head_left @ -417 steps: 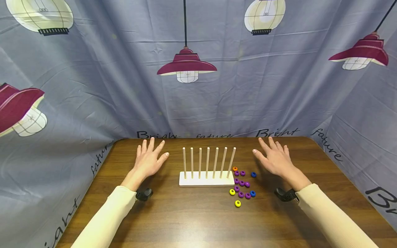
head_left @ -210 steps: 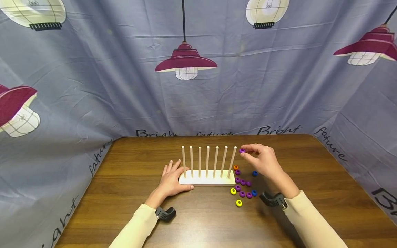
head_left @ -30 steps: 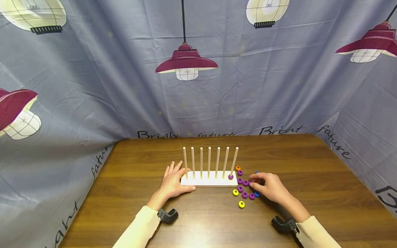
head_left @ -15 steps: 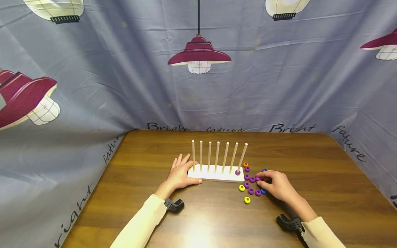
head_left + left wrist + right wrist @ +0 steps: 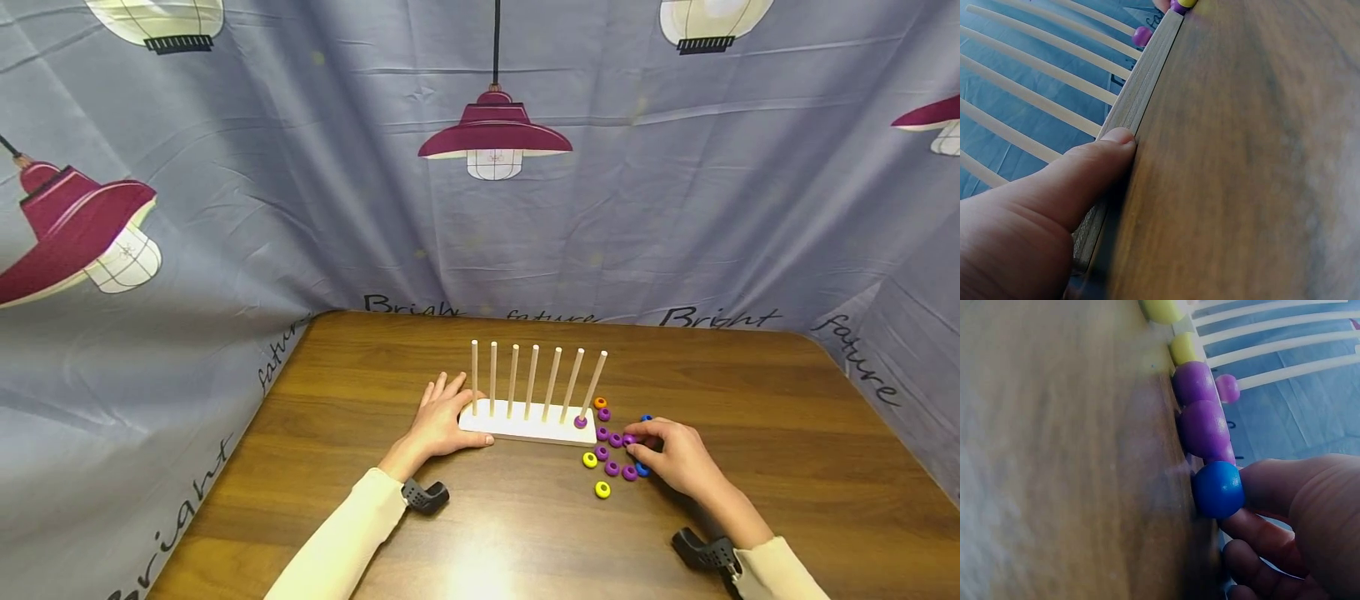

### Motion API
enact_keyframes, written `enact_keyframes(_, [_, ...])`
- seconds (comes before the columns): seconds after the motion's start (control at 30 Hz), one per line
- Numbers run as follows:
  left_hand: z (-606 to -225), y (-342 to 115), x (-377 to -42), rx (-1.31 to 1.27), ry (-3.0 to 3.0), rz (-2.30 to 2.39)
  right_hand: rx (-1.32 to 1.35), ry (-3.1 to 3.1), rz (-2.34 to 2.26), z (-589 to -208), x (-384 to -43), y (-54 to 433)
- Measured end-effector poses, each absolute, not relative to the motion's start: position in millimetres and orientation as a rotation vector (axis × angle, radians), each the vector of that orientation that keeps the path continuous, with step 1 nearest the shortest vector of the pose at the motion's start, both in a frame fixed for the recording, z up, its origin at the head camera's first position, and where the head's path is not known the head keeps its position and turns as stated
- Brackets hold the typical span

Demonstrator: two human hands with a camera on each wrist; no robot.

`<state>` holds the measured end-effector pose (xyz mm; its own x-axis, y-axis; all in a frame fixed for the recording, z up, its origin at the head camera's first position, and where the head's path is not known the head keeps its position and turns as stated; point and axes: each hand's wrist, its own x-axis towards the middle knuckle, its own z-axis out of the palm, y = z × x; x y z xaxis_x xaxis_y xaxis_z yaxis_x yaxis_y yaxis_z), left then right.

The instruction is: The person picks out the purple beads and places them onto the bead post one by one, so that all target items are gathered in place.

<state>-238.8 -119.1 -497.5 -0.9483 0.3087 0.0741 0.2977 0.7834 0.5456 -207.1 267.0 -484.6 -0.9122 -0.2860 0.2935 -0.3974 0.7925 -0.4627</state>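
Note:
A white wooden peg board [image 5: 517, 429] carries a row of several upright pegs. One purple bead [image 5: 581, 422] sits at the foot of the rightmost peg. My left hand [image 5: 438, 422] grips the board's left end, thumb along the front edge and fingers behind; the left wrist view shows the thumb [image 5: 1085, 172] pressed against that edge. My right hand [image 5: 678, 454] pinches a purple bead [image 5: 629, 440] between thumb and fingertips, low over the table among the loose beads. In the right wrist view a blue bead [image 5: 1218, 490] hides the pinch.
Several loose purple beads [image 5: 612, 468] lie right of the board. Two yellow beads [image 5: 602, 490] are at their front left, an orange bead [image 5: 601, 402] at the back. Blue beads [image 5: 642, 469] lie beside my right hand. A patterned curtain [image 5: 300, 167] hangs behind the wooden table [image 5: 420, 550].
Since the early frames, my left hand has taken hold of the board and a purple bead has gone onto the rightmost peg. My right hand has come down to another purple bead.

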Motion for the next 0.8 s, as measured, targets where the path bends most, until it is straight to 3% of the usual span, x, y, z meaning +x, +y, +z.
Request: enact_keyframes(0.8, [-498.2, -119.1, -242.8, 0.504, 2.966, 0.819, 0.575, -2.7, 0.793, -485.9, -211.9, 266.3])
